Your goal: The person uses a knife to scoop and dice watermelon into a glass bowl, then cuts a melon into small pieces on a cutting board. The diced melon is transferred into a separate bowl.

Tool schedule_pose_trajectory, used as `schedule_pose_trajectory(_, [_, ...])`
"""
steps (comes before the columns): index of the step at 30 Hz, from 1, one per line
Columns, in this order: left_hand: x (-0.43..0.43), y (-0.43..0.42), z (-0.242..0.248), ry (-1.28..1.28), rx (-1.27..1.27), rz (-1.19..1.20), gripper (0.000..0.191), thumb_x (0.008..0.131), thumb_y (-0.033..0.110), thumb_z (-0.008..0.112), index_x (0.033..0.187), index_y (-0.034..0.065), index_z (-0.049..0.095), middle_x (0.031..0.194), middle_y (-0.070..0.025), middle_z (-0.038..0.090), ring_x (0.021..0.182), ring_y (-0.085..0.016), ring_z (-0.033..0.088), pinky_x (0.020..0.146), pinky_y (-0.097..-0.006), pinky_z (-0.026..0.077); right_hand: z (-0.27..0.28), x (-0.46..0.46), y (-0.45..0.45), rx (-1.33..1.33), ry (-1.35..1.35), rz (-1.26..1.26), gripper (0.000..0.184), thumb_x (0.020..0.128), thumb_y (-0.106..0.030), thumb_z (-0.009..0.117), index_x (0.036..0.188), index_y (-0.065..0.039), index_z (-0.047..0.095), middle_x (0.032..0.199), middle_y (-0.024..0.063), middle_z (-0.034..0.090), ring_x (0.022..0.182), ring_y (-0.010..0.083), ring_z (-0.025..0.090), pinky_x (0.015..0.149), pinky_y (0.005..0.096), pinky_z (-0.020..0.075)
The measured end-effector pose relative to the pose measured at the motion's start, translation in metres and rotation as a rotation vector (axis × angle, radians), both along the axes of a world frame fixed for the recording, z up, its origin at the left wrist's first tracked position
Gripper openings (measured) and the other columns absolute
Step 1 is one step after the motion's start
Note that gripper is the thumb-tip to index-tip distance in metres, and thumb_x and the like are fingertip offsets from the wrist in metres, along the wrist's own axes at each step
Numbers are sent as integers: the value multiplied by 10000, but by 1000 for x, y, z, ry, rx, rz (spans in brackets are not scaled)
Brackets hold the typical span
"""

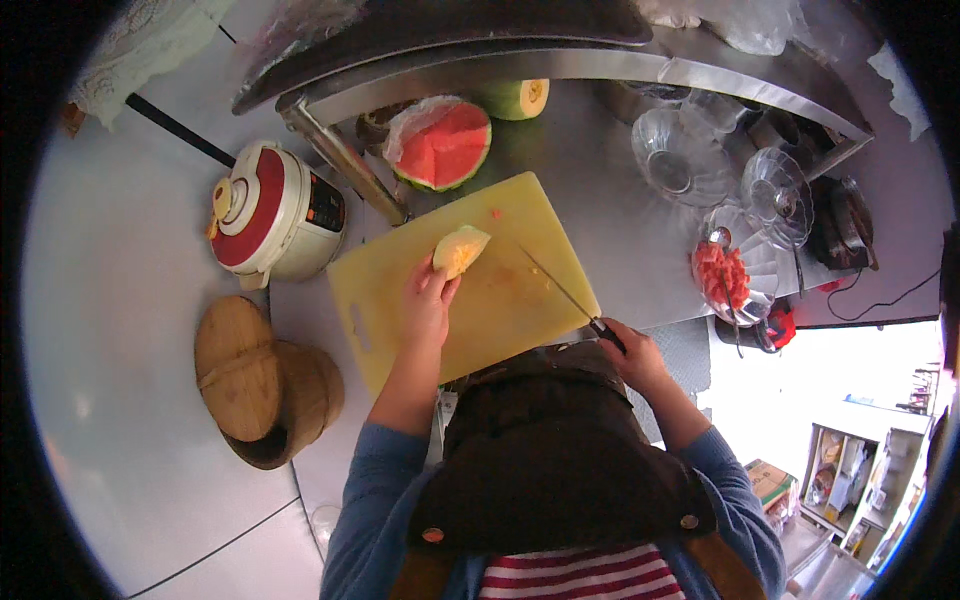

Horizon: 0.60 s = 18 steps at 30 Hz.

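My left hand (429, 300) grips a wedge of pale-rinded melon (460, 251) with orange, seedy flesh, held over the left-middle part of a yellow plastic cutting board (495, 322). In my right hand (634, 354) is a knife (562, 291) by its black handle, near the board's right front corner. Its thin blade slants up and left across the board, apart from the melon wedge. Small orange scraps lie close to the blade, and a red bit (496, 214) rests near the board's far edge.
Behind the board sit a cut watermelon (450, 146) partly under plastic film and a cut green melon (517, 99), below a metal shelf (480, 64). Glass bowls (675, 161) and diced red fruit (721, 274) stand right. An electric cooker (281, 217) and a lidded wooden bucket (311, 382) stand left.
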<state>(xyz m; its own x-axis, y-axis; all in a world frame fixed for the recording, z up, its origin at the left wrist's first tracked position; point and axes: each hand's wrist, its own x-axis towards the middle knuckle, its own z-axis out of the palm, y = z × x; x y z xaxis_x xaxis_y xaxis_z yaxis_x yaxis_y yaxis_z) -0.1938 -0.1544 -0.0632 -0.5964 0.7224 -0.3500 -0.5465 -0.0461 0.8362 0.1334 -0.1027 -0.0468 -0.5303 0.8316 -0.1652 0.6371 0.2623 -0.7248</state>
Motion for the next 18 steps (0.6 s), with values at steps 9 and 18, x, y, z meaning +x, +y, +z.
schedule_pose_trajectory(9, [11, -2, 3, -331, 72, 5, 325, 913, 70, 537, 1228, 5, 485, 1171, -114, 552, 1046, -240, 583, 900, -344, 520, 8, -14, -16, -157, 140, 153, 368, 900, -220, 589, 1233, -68, 552, 910, 141, 654, 801, 256, 637, 718, 358, 508])
schedule_pose_trajectory(18, [26, -1, 18, -401, 90, -38, 363, 938, 106, 508, 1279, -6, 455, 1225, -119, 531, 1088, -226, 567, 947, -323, 494, -5, -14, -20, -596, 258, -13, 387, 937, -232, 560, 1275, -47, 530, 727, 43, 597, 567, 103, 535, 555, 266, 474])
